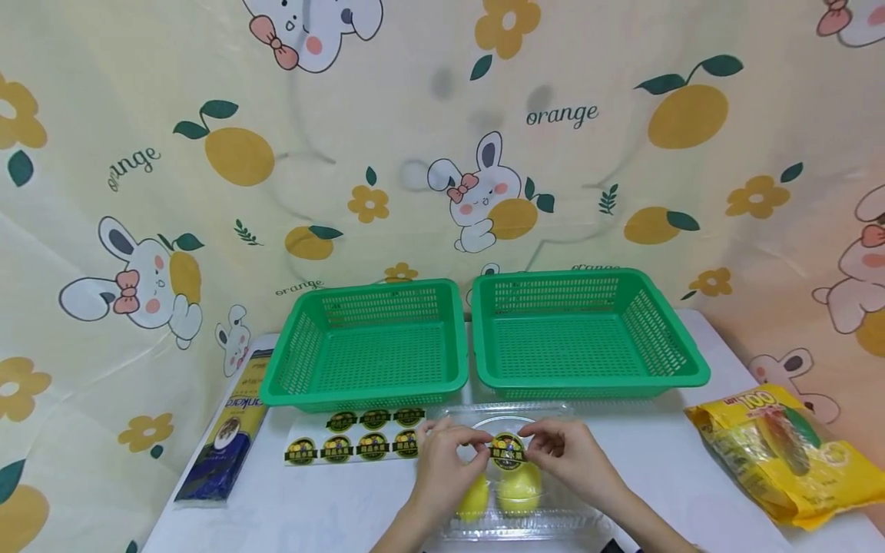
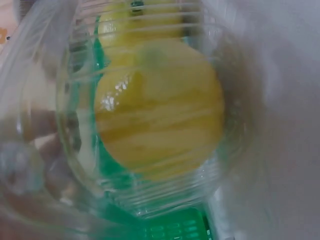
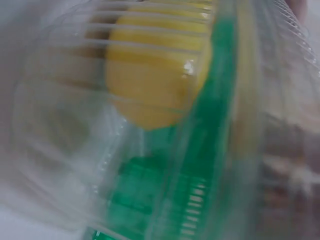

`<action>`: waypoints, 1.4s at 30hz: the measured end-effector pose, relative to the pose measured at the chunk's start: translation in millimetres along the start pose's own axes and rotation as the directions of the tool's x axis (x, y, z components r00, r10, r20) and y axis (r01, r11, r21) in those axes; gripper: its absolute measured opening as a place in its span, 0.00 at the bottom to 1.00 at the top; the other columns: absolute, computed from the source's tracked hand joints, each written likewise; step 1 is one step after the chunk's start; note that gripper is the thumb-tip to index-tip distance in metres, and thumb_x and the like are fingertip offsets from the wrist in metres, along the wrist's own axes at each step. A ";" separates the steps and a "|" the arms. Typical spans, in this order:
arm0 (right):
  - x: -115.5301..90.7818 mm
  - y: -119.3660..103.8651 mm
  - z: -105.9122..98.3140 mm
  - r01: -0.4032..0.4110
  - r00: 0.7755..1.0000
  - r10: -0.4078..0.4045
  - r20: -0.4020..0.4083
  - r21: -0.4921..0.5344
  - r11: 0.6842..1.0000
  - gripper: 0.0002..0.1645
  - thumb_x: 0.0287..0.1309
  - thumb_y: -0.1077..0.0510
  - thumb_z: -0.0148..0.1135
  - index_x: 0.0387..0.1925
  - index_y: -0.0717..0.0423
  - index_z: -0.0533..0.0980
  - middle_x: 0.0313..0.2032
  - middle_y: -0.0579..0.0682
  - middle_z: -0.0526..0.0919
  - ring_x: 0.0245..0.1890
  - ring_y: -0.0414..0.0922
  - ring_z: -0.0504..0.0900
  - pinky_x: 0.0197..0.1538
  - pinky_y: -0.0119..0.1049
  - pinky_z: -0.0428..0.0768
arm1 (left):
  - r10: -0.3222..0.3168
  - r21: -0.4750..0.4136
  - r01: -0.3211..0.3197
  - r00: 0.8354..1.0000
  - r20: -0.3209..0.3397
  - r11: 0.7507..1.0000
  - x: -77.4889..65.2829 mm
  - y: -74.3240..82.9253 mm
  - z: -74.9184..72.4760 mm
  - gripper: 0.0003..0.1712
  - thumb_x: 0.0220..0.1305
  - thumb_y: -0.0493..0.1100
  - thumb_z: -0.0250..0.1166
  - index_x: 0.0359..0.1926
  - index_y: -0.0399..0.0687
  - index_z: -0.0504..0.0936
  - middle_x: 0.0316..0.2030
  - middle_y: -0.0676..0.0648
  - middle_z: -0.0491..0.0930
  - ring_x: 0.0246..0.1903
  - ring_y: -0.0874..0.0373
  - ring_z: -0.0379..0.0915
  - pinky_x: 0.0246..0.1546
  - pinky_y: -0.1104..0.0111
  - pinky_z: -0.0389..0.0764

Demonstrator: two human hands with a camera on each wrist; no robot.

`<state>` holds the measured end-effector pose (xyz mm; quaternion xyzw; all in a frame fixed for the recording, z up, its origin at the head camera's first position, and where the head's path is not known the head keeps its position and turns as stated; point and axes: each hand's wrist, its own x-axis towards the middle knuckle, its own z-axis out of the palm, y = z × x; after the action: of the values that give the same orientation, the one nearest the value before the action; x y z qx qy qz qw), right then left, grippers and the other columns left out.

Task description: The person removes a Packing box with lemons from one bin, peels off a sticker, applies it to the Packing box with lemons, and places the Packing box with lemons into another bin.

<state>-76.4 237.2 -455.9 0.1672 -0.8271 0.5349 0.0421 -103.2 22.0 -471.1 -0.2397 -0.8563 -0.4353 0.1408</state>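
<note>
1. The sticker sheet [image 1: 356,436] is lying just left of the fingers.
2. Left hand [image 1: 445,461] is pinching the round label [image 1: 508,451] by its left edge!
3. Clear container [image 1: 515,531] is sitting below label and fingers.
4. Right hand [image 1: 570,457] is pinching the opposite edge.

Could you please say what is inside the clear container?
Two yellow fruits show in the clear container; in the head view, the left hand partly covers one, the label the other's top.

Black-and-gold sticker [image 1: 508,452], yellow fruit [image 1: 519,491]
</note>
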 end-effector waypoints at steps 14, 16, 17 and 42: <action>-3.1 -2.4 13.1 0.051 0.989 -0.067 -0.129 -0.130 0.990 0.12 0.50 0.76 0.66 0.37 0.64 0.84 0.25 0.42 0.81 0.23 0.31 0.73 0.24 0.30 0.78 | -0.025 0.007 0.026 0.999 -0.039 1.000 -2.1 -0.7 4.8 0.10 0.45 0.32 0.73 0.28 0.53 0.90 0.21 0.67 0.80 0.30 0.69 0.69 0.53 0.51 0.58; -3.6 -2.4 13.8 0.060 0.987 -0.079 -0.140 -0.137 0.989 0.13 0.49 0.76 0.65 0.37 0.64 0.84 0.25 0.43 0.80 0.23 0.31 0.73 0.23 0.30 0.77 | -0.026 0.010 0.026 0.999 -0.038 1.000 -1.8 -0.3 4.9 0.10 0.45 0.32 0.73 0.28 0.53 0.90 0.21 0.67 0.80 0.30 0.69 0.69 0.53 0.51 0.58; -3.9 -2.2 14.0 0.065 0.986 -0.085 -0.144 -0.140 0.988 0.13 0.49 0.77 0.65 0.37 0.64 0.83 0.25 0.43 0.80 0.23 0.31 0.72 0.23 0.29 0.77 | -0.025 0.012 0.026 0.999 -0.039 1.000 -1.6 -0.1 4.9 0.10 0.45 0.33 0.73 0.28 0.53 0.90 0.21 0.67 0.80 0.30 0.69 0.69 0.53 0.51 0.58; -6.5 1.5 16.7 0.097 0.982 -0.117 -0.148 -0.138 0.986 0.17 0.44 0.76 0.73 0.37 0.61 0.83 0.24 0.39 0.77 0.23 0.31 0.72 0.22 0.28 0.76 | 0.048 0.072 -0.045 0.998 -0.039 0.996 -3.0 -1.9 6.5 0.11 0.43 0.35 0.77 0.30 0.54 0.89 0.23 0.66 0.81 0.32 0.70 0.67 0.53 0.51 0.59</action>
<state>-68.9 224.3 -465.9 0.1660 -0.8442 0.4882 0.1462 -101.9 25.5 -477.5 -0.2456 -0.8623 -0.4060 0.1767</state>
